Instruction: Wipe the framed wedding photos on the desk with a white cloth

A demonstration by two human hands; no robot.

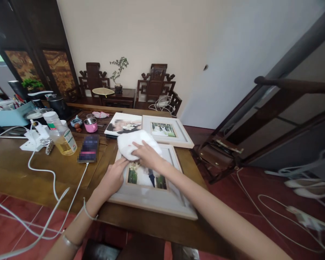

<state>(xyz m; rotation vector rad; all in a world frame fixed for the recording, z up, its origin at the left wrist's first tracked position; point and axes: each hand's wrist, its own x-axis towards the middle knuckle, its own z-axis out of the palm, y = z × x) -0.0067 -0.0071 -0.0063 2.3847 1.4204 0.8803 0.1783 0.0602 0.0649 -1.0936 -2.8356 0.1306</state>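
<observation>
A folded white cloth lies bunched over the upper left part of a pale-framed photo on the wooden table. My right hand reaches across from the right and holds the cloth from above, its fingers pressed into it. Beside the frame's left border, my left hand has its fingers at the cloth's lower edge, gripping there; the fingertips are partly hidden. The upper part of the framed picture is covered by the cloth and hands. Beyond it rest another framed photo and a photo-covered book or panel.
To the left are a phone on a cable, a bottle of yellow liquid, a pink mug, a white power strip and a blue organizer. A wooden chair with a brown bag stands right.
</observation>
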